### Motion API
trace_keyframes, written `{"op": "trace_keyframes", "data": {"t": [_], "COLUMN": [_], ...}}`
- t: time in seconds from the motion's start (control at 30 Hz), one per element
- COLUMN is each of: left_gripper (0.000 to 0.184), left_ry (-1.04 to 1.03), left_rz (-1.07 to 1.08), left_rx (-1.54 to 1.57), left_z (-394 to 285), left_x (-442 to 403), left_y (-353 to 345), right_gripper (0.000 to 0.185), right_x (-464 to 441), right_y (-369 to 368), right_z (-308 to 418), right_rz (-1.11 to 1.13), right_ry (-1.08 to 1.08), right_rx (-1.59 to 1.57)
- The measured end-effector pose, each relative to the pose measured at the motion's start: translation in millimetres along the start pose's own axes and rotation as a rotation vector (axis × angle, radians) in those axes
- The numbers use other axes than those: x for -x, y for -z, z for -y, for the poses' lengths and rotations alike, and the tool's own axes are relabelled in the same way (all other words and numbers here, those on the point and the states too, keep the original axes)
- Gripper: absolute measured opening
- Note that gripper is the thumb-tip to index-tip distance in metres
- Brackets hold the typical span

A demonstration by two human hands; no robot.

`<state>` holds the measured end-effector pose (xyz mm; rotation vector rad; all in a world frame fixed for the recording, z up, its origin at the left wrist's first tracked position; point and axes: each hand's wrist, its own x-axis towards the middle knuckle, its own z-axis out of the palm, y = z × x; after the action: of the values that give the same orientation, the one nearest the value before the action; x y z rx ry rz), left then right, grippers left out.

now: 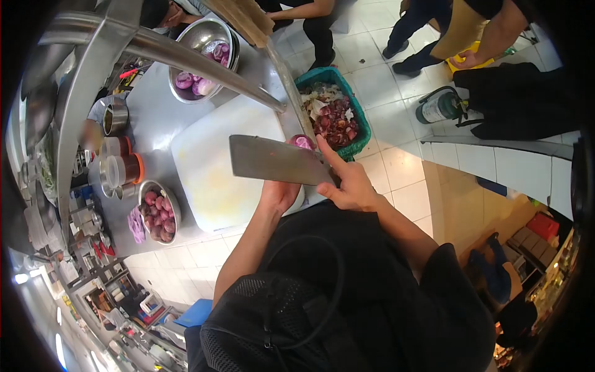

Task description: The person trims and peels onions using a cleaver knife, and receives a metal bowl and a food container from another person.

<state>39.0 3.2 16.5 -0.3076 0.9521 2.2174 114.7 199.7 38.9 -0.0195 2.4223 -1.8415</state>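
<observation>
My right hand (353, 186) is closed around a broad-bladed cleaver (273, 159), its blade pointing left above the cutting board. A red onion (304, 142) shows past the blade's upper edge, near my right index finger. My left hand (280, 193) is under the blade, which hides its fingers; it appears to hold the onion from below. The white cutting board (211, 180) lies on the steel table, stained faintly yellow. Just beyond my hands, a green bin (361, 115) on the floor contains onion skins and peelings.
Metal bowls (180, 93) with peeled onions stand at the back, under a steel rail (211, 71). A bowl of unpeeled red onions (159, 215) and orange-rimmed containers (127, 168) line the left side. Other people (427, 31) and a fire extinguisher (439, 106) are at the upper right.
</observation>
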Motion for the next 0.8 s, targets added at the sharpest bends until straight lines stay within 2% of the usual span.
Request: {"op": "trace_keyframes", "data": {"t": [0.07,0.13,0.2,0.27,0.33,0.37,0.43,0.47,0.53,0.67,0.77,0.8], "left_gripper": [0.049,0.052,0.054,0.045,0.041,0.038,0.038,0.039,0.038,0.039,0.041,0.041], "left_ry": [0.021,0.01,0.012,-0.004,-0.05,-0.099,-0.103,-0.108,-0.093,-0.029,-0.035,-0.038], "left_rz": [-0.036,-0.048,-0.055,-0.096,-0.067,-0.042,-0.06,-0.079,-0.089,-0.11,-0.052,-0.054], "left_rx": [0.05,-0.03,-0.073,-0.051,-0.118,-0.185,-0.185,-0.185,-0.161,-0.079,0.007,0.006], "left_z": [5,8,11,14,15,16,22,24,25,27,25,23], "left_x": [0,-3,-5,-8,-10,-10,-14,-16,-18,-21,-17,-15], "left_y": [-1,-4,-7,-12,-15,-16,-18,-19,-23,-15,-8,-10], "right_gripper": [0.098,0.1,0.102,0.104,0.092,0.092,0.074,0.074,0.061,0.061,0.06,0.062], "right_x": [-2,-6,-7,-6,-8,-9,-14,-12,-8,-12,-17,-19], "right_y": [4,11,15,23,30,24,8,14,33,29,30,30], "right_z": [2,5,5,3,0,-12,-39,-46,-54,-51,-40,-41], "right_rz": [0.023,0.064,0.06,0.049,0.123,0.122,-0.064,-0.064,0.175,0.122,0.071,0.01], "right_ry": [0.012,-0.08,-0.081,-0.086,-0.051,-0.054,0.079,0.079,-0.236,-0.255,-0.2,-0.146], "right_rx": [0.044,0.17,0.166,0.17,0.169,0.165,-0.501,-0.506,-0.865,-0.892,-0.817,-0.703]}}
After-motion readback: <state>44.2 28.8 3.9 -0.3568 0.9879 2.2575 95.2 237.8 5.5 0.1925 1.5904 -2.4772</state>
